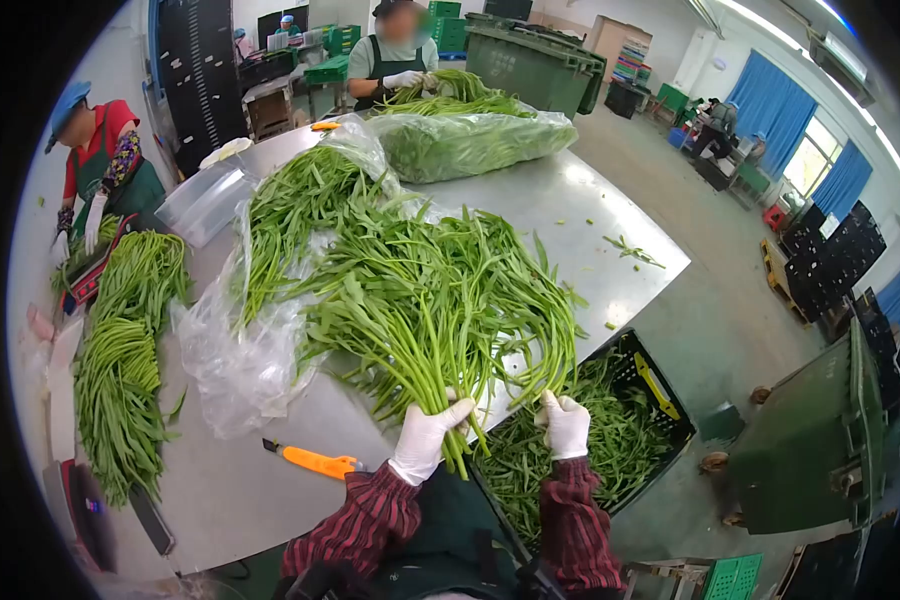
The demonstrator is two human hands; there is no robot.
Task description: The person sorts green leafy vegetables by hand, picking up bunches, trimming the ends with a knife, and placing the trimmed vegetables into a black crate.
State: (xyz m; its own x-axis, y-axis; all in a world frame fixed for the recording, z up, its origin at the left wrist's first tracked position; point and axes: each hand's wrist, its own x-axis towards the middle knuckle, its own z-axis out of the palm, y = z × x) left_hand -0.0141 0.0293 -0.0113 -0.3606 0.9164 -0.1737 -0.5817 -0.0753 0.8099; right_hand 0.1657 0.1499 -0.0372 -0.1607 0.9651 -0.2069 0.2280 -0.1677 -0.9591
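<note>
My left hand (pixel 430 438), in a white glove, is closed around the stems of a bunch of leafy greens (pixel 400 330) at the table's near edge. To its right, my gloved right hand (pixel 566 425) pinches the stem ends of a few stalks (pixel 560 345). The greens' leaves spread away from me over the metal table (pixel 270 500). Beside them on the left lies a crumpled clear plastic bag (pixel 235 355). An orange box cutter (pixel 318 461) rests left of my left hand. Below the table edge, a black crate (pixel 660 385) holds loose leaves.
Another pile of greens (pixel 125 370) lies at the left, near a person in red (pixel 120 140). Across the table a person (pixel 395 60) handles greens behind a filled plastic bag (pixel 470 145). Green bins (pixel 525 65) stand behind and at the right (pixel 800 440).
</note>
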